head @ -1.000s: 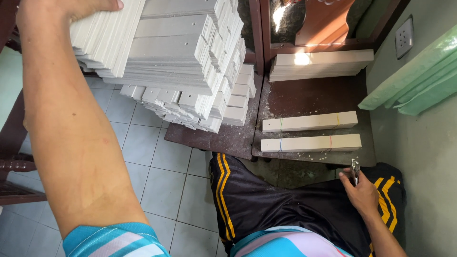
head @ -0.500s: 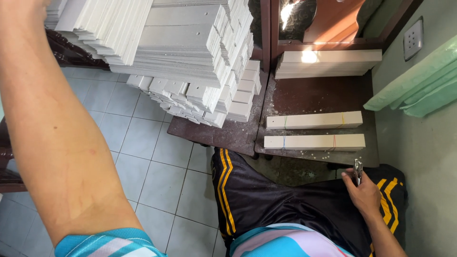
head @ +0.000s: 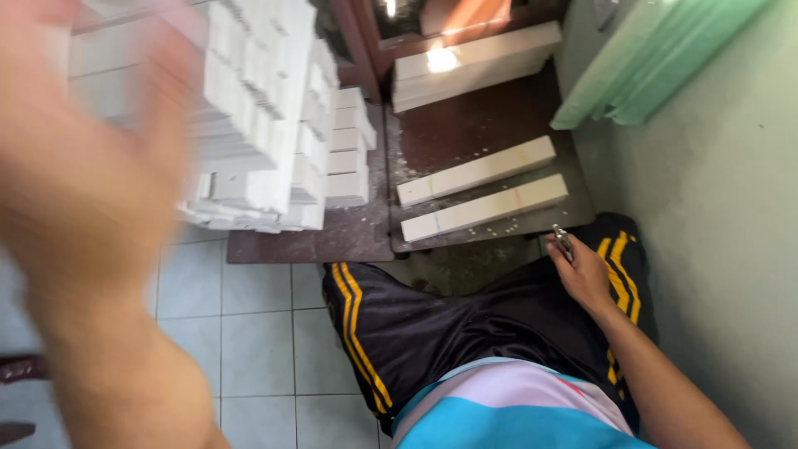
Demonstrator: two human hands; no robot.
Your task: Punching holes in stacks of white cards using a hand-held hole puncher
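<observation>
My left hand (head: 91,166) fills the left side of the view as a blur; half a second ago the arm stretched straight up to the stack of white slats (head: 258,125), and now it is swinging across the frame, so I judge it is coming off the stack, and I cannot tell whether it is clenched, released or carrying a slat. The stack itself sits at the left end of the dark desk (head: 349,241), piled high, with shorter white pieces (head: 345,166) stepped down along its right side. Further right, on the near part of the desk, two pale wooden bars (head: 482,191) lie side by side, slightly apart and tilted, each with faint coloured marks, and they have not shifted. A longer pale board (head: 474,62) lies at the far edge. At the right, my right hand (head: 582,270) rests on my thigh just off the desk's near right corner, grasping a small metal tool (head: 563,241) as before.
</observation>
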